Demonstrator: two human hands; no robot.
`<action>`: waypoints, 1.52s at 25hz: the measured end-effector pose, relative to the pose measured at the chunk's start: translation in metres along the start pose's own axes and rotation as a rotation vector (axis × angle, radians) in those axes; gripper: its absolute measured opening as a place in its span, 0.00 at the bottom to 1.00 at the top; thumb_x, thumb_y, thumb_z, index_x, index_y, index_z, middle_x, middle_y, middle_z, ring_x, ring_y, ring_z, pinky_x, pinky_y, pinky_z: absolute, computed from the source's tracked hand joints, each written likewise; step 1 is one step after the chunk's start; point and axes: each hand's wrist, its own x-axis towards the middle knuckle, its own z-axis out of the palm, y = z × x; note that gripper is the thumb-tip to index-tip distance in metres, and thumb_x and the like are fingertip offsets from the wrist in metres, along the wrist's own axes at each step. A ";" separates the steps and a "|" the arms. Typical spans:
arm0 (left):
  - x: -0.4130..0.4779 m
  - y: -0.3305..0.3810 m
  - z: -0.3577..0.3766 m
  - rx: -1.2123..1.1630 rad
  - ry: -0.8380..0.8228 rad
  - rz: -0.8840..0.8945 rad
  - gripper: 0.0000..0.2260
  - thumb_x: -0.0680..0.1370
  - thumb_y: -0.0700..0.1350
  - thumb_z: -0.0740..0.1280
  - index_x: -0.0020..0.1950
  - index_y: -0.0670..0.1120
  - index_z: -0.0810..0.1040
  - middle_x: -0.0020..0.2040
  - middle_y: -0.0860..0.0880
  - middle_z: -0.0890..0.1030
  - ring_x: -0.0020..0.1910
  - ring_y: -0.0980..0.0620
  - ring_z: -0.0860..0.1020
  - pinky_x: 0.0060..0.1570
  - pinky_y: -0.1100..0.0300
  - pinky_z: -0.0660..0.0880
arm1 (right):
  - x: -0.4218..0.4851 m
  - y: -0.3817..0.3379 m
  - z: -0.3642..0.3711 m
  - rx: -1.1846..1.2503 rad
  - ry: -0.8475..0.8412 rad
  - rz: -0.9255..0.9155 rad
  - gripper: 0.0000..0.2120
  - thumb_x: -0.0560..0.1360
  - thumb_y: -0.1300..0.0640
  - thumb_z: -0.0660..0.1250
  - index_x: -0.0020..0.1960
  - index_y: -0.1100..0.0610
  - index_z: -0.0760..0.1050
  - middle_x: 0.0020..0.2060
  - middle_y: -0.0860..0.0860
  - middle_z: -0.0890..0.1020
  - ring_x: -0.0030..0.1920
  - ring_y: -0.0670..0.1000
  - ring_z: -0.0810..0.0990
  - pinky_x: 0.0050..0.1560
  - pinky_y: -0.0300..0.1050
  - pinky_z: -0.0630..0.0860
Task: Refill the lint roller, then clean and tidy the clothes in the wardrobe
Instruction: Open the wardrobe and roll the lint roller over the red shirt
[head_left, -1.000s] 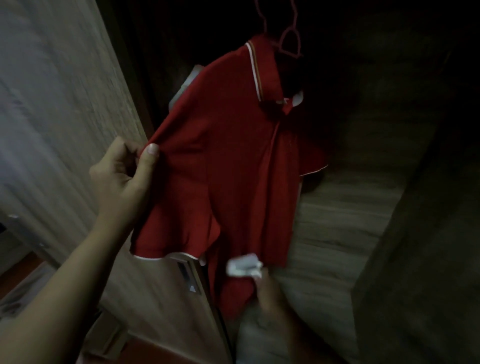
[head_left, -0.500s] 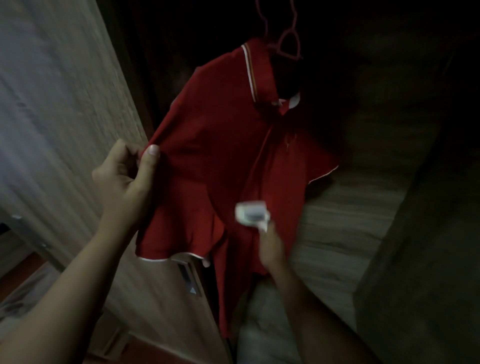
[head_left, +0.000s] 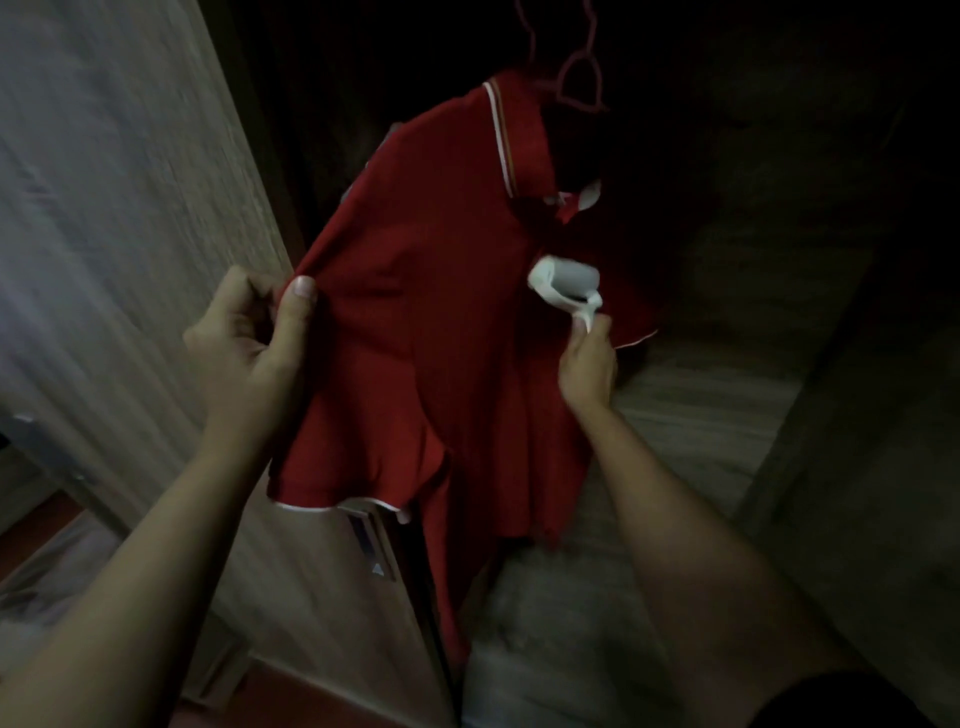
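Far left of frame: wardrobe door (head_left: 130, 218), pale wood grain, standing open, blurred, running from the top edge down toward lower centre; small dark label with a pale triangle near its lower edge at centre.

Lower left to left of centre: left hand (head_left: 249, 343), bare forearm entering from the bottom left corner. Closed in a pinch on the sleeve-side edge of the shirt, thumb on top of the cloth, other fingers curled behind; fabric drawn out taut toward the left.

Centre: red polo shirt (head_left: 441, 322), short-sleeved, white piping at collar and sleeve hem, hanging in the dark wardrobe opening. Collar at upper centre, hem reaching down to lower centre. Left sleeve spread by the pinch, its white-edged hem lying in front of the door's lower part.

Upper centre right: red hanger (head_left: 582, 83), thin, carrying the shirt; hook running out of the top edge.

Right of centre: lint roller (head_left: 566, 280), white, roll head pressed against the shirt's chest just below the collar, handle angled down to the right.

Right of centre, just below the roller: right hand (head_left: 589, 369), fingers wrapped tight around the roller handle, forearm entering from the bottom right corner.

Right side: wardrobe interior (head_left: 753, 364), wood-grain panels, dim and partly lost in shadow.
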 end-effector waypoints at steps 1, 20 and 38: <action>0.000 0.000 0.000 0.001 0.003 -0.003 0.12 0.78 0.52 0.63 0.35 0.54 0.67 0.31 0.54 0.71 0.31 0.56 0.68 0.35 0.55 0.67 | 0.004 -0.010 -0.002 0.010 0.010 -0.011 0.16 0.81 0.53 0.51 0.59 0.64 0.65 0.49 0.67 0.79 0.48 0.66 0.79 0.44 0.54 0.72; -0.115 0.043 0.086 -0.049 -0.506 0.177 0.11 0.75 0.48 0.65 0.52 0.42 0.73 0.30 0.54 0.71 0.28 0.59 0.69 0.32 0.66 0.62 | -0.125 0.082 -0.117 -0.250 -0.059 0.387 0.21 0.81 0.51 0.52 0.69 0.63 0.61 0.61 0.64 0.75 0.60 0.64 0.74 0.58 0.52 0.70; -0.518 0.248 0.064 -0.101 -1.342 0.150 0.15 0.73 0.48 0.57 0.43 0.36 0.74 0.36 0.35 0.78 0.35 0.35 0.79 0.34 0.47 0.74 | -0.481 0.170 -0.447 -0.656 0.028 0.713 0.20 0.81 0.53 0.52 0.71 0.58 0.57 0.64 0.58 0.71 0.60 0.58 0.75 0.53 0.48 0.72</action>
